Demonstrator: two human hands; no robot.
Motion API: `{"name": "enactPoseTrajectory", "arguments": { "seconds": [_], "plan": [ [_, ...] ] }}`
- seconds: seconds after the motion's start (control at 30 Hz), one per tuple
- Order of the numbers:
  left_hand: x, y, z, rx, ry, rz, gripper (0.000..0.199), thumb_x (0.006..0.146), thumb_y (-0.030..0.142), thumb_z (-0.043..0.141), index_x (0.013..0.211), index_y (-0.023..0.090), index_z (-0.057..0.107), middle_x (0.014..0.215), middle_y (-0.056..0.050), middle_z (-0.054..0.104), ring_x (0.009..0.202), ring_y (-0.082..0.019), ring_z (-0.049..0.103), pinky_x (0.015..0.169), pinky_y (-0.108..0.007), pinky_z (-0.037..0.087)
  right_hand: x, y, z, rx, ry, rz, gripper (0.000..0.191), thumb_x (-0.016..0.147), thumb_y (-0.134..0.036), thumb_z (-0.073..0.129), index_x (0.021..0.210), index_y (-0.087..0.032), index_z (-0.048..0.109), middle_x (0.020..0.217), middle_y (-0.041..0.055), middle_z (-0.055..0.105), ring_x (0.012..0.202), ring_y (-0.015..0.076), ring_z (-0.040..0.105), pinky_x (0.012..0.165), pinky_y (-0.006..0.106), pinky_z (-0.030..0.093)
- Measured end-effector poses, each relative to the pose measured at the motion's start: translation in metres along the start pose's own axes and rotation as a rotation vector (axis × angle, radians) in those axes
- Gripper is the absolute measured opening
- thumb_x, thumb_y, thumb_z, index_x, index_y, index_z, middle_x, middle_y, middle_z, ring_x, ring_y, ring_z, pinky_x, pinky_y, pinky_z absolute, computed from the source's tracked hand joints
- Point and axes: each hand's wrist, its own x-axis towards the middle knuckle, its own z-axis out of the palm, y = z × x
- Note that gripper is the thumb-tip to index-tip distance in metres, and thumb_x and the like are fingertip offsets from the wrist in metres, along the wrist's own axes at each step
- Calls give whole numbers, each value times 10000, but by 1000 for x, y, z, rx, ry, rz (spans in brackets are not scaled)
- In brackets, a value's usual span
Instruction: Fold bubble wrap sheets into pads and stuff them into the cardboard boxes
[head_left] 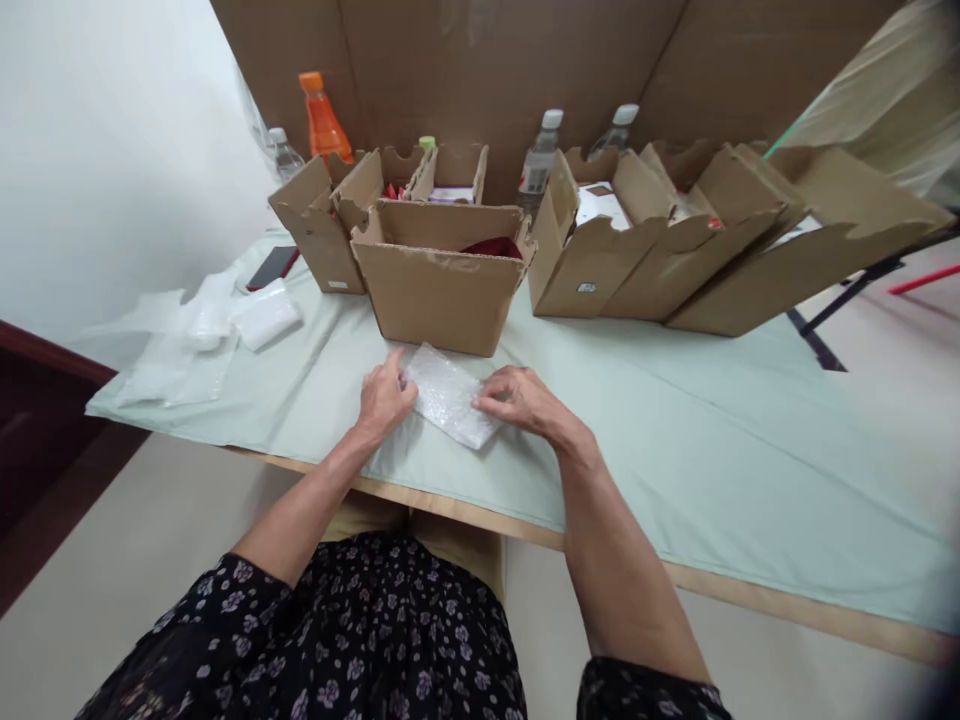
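A clear bubble wrap bag point(452, 395) lies flat and slanted on the cloth, in front of the middle cardboard box. At its left edge is my left hand point(384, 398), index finger stretched out and thumb apart from it, close to the plastic. My right hand point(523, 402) pinches the bag's right edge between thumb and fingertips, the other fingers curled. Whether anything is inside the bag, I cannot tell.
Behind the bag stands a cardboard box point(435, 305) with something dark red inside. More open boxes point(592, 275) line the back, with bottles behind them, one an orange bottle point(325, 122). Bubble wrap bags point(184, 345) and a dark phone-like object point(273, 268) lie left on the green cloth point(675, 430).
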Motion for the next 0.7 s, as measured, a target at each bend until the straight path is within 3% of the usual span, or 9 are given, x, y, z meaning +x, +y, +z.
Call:
{"name": "enactPoseTrajectory", "arguments": {
  "seconds": [0.1, 0.17, 0.23, 0.3, 0.33, 0.47, 0.53, 0.7],
  "plan": [
    [-11, -10, -11, -64, 43, -51, 629, 769, 187, 568, 1395, 121, 563, 823, -19, 653, 801, -225, 656, 866, -372, 532, -8, 8, -13, -20, 72, 112, 427, 888, -380, 607, 490, -224, 585, 486, -39, 504, 556, 116, 419, 686, 330, 414],
    [-17, -17, -15, -96, 88, -53, 618, 764, 199, 562, 1377, 121, 578, 785, 3, 626, 771, -204, 642, 850, -350, 534, -10, 8, -13, -23, 153, 115, 352, 876, -372, 629, 552, -235, 650, 558, -17, 599, 618, 145, 492, 744, 359, 444],
    [-21, -21, -15, -117, 133, -36, 595, 753, 202, 560, 1341, 127, 605, 765, 15, 613, 762, -195, 634, 859, -342, 533, -8, 3, -6, 2, 199, 60, 168, 839, -387, 688, 789, -251, 772, 843, 27, 754, 853, 226, 635, 881, 425, 476],
    [-23, -22, -13, -140, 170, -26, 556, 743, 199, 560, 1290, 140, 640, 756, 18, 614, 763, -192, 633, 870, -340, 532, -4, -2, 3, 31, 176, 6, 287, 784, -403, 757, 1041, -279, 789, 1146, 53, 763, 1124, 306, 638, 1015, 506, 456],
    [-23, -22, -12, -152, 183, -27, 527, 740, 198, 559, 1256, 150, 660, 754, 17, 616, 763, -192, 632, 864, -338, 533, -3, -2, 7, 37, 134, -15, 333, 762, -394, 781, 1079, -292, 785, 1221, 54, 746, 1195, 326, 618, 1054, 534, 440],
    [-23, -25, -10, -180, 207, -56, 411, 748, 189, 542, 1118, 173, 719, 753, 1, 619, 747, -188, 622, 810, -318, 534, -1, 7, 8, 44, -15, -48, 35, 736, -274, 766, 768, -268, 779, 1203, 37, 745, 1215, 328, 625, 1092, 554, 430],
    [-22, -27, -11, -185, 212, -74, 396, 761, 185, 535, 1108, 165, 726, 770, -10, 626, 750, -185, 621, 805, -311, 531, -3, 14, 3, 81, -12, -30, 81, 751, -279, 740, 678, -245, 748, 1176, 49, 746, 1184, 315, 640, 1080, 531, 442],
    [-18, -33, -10, -191, 227, -73, 383, 776, 166, 552, 1120, 149, 720, 800, -17, 645, 782, -188, 630, 840, -312, 518, 1, 8, 8, 231, 52, -20, 316, 828, -514, 698, 728, -218, 744, 1154, 79, 743, 1081, 269, 660, 972, 428, 491]
  ]
}}
